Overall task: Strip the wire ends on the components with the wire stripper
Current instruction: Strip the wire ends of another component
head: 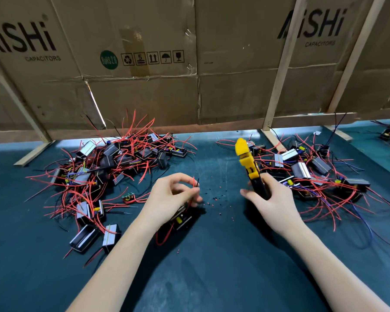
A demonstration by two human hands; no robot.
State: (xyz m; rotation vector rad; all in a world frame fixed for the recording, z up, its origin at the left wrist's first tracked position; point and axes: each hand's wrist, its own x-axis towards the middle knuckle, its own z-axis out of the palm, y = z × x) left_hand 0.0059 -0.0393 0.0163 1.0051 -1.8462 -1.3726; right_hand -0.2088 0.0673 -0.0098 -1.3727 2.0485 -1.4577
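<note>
Two hands: both are working over the dark green mat (212,266), coming in from about 6 o'clock.
Left hand (167,197): it is pinching a red wire (193,183) and a black wire (197,182) between thumb and fingertips, keeping the ends pointing up toward 12 o'clock, I think so that the tool can reach them easily.
Held component (181,218): it is hanging or resting under the left palm at about 6 o'clock of the pinch; I cannot tell whether it is touching the mat.
Right hand (271,199): it is wrapping its fingers around the dark handles of the wire stripper (248,163), with the index finger stretching out toward 9 o'clock.
Stripper head: the yellow head is pointing to 12 o'clock, apart from the wire ends, so the cut is not yet being made.
Insulation bits (214,198): small red and black crumbs are lying between the hands, probably stripped pieces.
Left pile (113,163): many components with red wires are lying at 10 o'clock, likely one stock.
Right pile (311,170): another heap is lying at 2 o'clock, just behind the stripper; which heap is finished I cannot tell.
Cardboard wall (189,64): it is closing the bench at 12 o'clock.
</note>
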